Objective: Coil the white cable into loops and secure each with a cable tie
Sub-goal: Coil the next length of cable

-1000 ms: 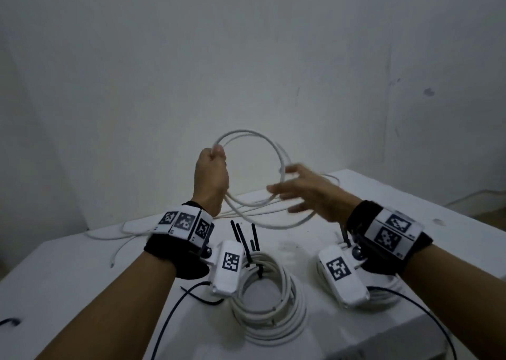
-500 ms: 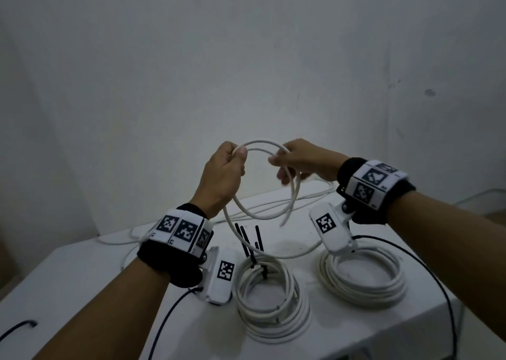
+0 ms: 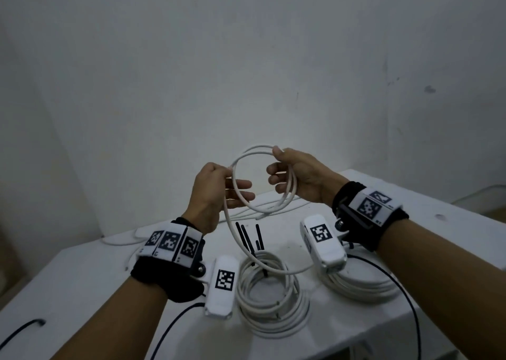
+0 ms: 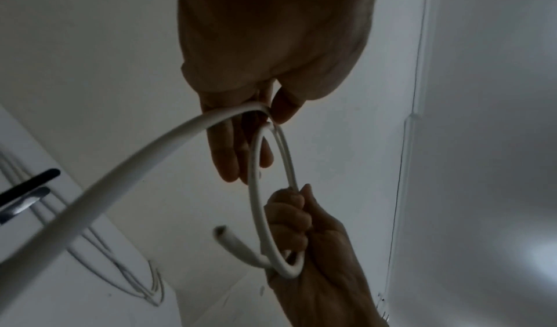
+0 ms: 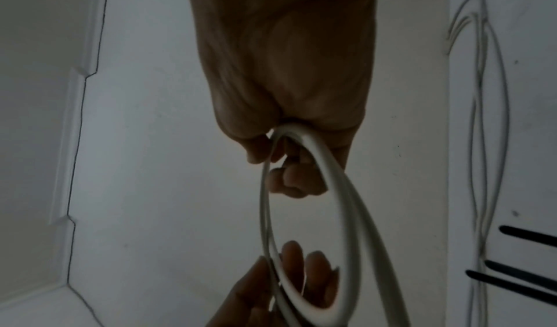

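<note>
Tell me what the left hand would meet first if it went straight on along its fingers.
Probably the right hand: the left hand points its straight fingers across the loop toward it. Depth is unclear, so it might pass just below.

Your head camera looks forward and down over the bench [image 3: 82, 277] toward the wall. Each wrist camera sits close behind its own hand, looking along the fingers; all three share the white cable [image 3: 247, 155] loop.

Above the table [image 3: 82, 272], left hand [image 3: 212, 192] and right hand [image 3: 298, 179] hold a white cable [image 3: 247, 154] loop.
</note>
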Tool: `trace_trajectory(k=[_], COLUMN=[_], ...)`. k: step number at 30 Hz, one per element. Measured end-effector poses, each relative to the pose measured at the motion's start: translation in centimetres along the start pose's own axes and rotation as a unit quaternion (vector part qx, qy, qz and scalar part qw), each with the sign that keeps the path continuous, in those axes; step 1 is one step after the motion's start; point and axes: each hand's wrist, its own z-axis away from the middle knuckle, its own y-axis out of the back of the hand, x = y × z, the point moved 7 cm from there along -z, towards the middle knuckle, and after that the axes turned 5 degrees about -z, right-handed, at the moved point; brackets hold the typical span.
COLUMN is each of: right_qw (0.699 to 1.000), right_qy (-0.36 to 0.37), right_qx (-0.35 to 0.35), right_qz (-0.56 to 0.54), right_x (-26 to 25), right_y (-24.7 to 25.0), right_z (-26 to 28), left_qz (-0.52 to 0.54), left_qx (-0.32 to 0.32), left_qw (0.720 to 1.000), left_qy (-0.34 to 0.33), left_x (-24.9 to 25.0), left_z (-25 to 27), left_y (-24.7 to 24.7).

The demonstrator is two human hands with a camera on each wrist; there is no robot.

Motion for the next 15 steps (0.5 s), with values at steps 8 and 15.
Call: trace_trajectory(k=[8, 15], right_qw=[0.996, 1.0], right_qy=[0.006, -0.006], right_qx=[-0.012, -0.012], right_qz=[0.084, -0.026], right_x=[1.9, 2.7], right_y=[-0.7, -1.0], right_z=[0.7, 0.9], left_qz=[0.107, 0.168], left_qx=[0.026, 0.075], left_qw=[0.991, 0.979], left_qy=[0.07, 0.087], left_x=[-1.3, -2.2], left_z=[-0.6, -1.0], left_y=[0.4, 1.2])
